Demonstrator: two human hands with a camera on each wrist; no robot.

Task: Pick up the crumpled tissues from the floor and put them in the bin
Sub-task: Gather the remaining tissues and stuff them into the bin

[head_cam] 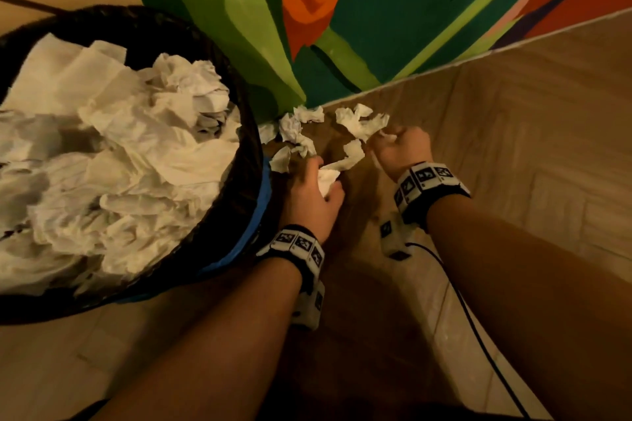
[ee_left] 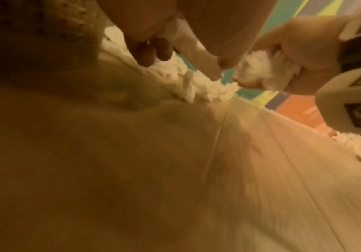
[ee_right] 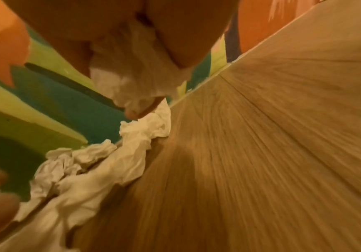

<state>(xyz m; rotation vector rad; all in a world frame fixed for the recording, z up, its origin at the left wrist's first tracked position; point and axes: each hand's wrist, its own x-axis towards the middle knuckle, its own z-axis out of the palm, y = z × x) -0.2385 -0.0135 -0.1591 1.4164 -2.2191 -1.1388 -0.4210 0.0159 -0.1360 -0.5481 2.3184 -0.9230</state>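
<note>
Both hands are down on the wooden floor [head_cam: 513, 106] now, right at the foot of the painted wall [head_cam: 239, 27]. The left hand [head_cam: 313, 196] is curled round a wad of tissue [head_cam: 327, 181], fingers closed on it beside the bin. The right hand [head_cam: 402, 150] is clenched on its own bunch of tissue [ee_right: 136, 75], white paper bulging out below the fingers in the right wrist view. Loose crumpled tissues [head_cam: 301, 128] lie scattered along the wall's base, just beyond both hands. The black bin [head_cam: 239, 188] sits near left, already heaped with white paper, close enough for a short carry. Gathering several per hand before dumping looks like the plan here.
</note>
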